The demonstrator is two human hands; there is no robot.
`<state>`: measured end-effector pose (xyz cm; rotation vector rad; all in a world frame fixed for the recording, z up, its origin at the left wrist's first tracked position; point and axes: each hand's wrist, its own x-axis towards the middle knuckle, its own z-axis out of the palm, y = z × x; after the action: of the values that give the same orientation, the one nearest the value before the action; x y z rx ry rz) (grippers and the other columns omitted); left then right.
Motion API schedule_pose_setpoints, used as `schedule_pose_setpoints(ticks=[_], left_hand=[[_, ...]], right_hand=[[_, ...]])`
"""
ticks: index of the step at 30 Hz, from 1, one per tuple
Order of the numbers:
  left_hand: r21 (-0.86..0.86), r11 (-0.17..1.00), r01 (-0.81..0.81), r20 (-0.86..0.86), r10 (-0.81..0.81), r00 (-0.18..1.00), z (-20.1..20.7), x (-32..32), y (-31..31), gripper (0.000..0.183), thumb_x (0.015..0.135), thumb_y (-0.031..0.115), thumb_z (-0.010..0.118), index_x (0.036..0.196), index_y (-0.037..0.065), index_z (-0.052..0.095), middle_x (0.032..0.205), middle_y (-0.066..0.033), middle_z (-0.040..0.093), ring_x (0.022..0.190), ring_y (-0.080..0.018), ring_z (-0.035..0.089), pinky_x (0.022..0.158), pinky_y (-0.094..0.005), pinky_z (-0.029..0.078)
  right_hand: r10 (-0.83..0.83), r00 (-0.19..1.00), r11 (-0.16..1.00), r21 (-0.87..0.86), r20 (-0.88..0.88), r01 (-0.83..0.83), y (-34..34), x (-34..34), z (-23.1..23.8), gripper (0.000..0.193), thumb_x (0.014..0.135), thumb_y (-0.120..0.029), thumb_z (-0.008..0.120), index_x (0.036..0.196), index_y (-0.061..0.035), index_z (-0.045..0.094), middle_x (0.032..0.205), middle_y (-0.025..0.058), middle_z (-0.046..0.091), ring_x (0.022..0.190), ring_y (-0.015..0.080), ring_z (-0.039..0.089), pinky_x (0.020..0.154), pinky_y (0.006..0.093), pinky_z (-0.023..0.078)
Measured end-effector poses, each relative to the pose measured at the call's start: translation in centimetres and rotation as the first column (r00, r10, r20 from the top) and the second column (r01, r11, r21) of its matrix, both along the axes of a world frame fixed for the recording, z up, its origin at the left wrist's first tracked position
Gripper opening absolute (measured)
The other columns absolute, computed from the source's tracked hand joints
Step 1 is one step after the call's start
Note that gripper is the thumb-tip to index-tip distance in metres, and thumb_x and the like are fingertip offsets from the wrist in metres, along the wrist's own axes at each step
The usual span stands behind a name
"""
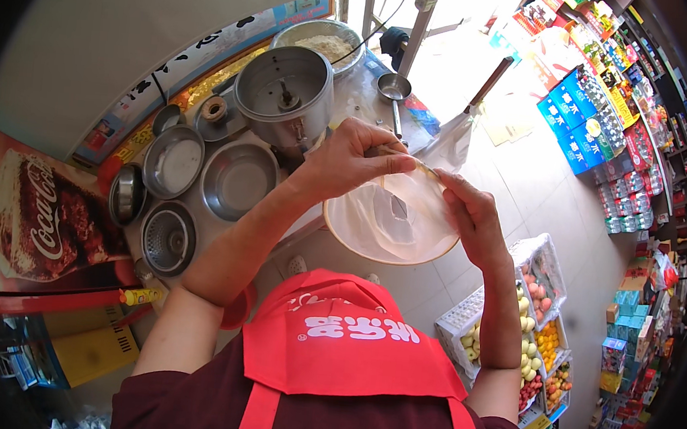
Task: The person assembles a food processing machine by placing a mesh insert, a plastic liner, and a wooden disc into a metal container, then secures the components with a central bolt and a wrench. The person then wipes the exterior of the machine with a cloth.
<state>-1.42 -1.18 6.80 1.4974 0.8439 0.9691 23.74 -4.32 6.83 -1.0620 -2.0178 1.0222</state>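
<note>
A round hoop hung with thin white mesh cloth, like a strainer bag (367, 220), is held out in front of my red apron. My left hand (352, 160) pinches the hoop's far edge between thumb and curled fingers. On the right side of that same edge, my right hand (473, 213) is closed on the rim and cloth. Just beyond my left hand stands a large metal pot-shaped machine (283, 89) with a central spindle inside. Past the hands, a metal ladle (394, 89) lies with its handle toward me.
Metal basins (241, 181), a perforated pot (168, 238) and a bowl of pale contents (324, 48) crowd the table at left. Crates of fruit (532, 334) sit on the floor near my right arm. Packed shop shelves (662, 159) line the far right.
</note>
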Motion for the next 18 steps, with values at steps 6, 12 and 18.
schedule_pose_setpoints(ticks=[6,12,18], left_hand=[[-0.07,0.995,0.077,-0.025,-0.079,0.997,0.4,0.3,0.0,0.028,0.091,0.025,0.076,0.085,-0.002,0.073,0.067,0.0063,0.059,0.063,-0.0002,0.046,0.054,-0.0202,0.037],[-0.092,0.99,0.105,0.09,-0.097,0.991,-0.3,0.6,0.0,0.026,0.093,0.026,0.073,0.088,0.001,0.076,0.067,0.0059,0.061,0.059,0.0005,0.045,0.051,-0.0198,0.034],[-0.176,0.959,-0.221,0.251,0.261,0.932,-0.9,-1.0,2.0,0.029,0.096,0.034,0.069,0.084,0.008,0.074,0.066,0.0065,0.061,0.047,0.0017,0.038,0.041,-0.0179,0.026]], right_hand=[[0.062,0.998,0.998,0.022,0.018,-0.063,0.7,-0.1,0.8,0.035,0.094,0.004,0.052,0.128,0.0006,0.06,0.09,0.0149,0.065,0.078,0.0192,0.064,0.074,0.0309,0.052],[0.012,0.996,0.999,0.037,-0.085,-0.009,0.8,-1.1,-0.8,0.03,0.097,0.0,0.052,0.125,0.0006,0.062,0.083,0.0128,0.065,0.074,0.0176,0.063,0.07,0.0299,0.051],[-0.389,0.829,0.916,-0.077,-0.402,0.393,1.7,-1.6,-6.3,0.025,0.105,-0.016,0.051,0.117,-0.0006,0.065,0.086,-0.0024,0.067,0.065,0.0032,0.054,0.055,0.0204,0.041]])
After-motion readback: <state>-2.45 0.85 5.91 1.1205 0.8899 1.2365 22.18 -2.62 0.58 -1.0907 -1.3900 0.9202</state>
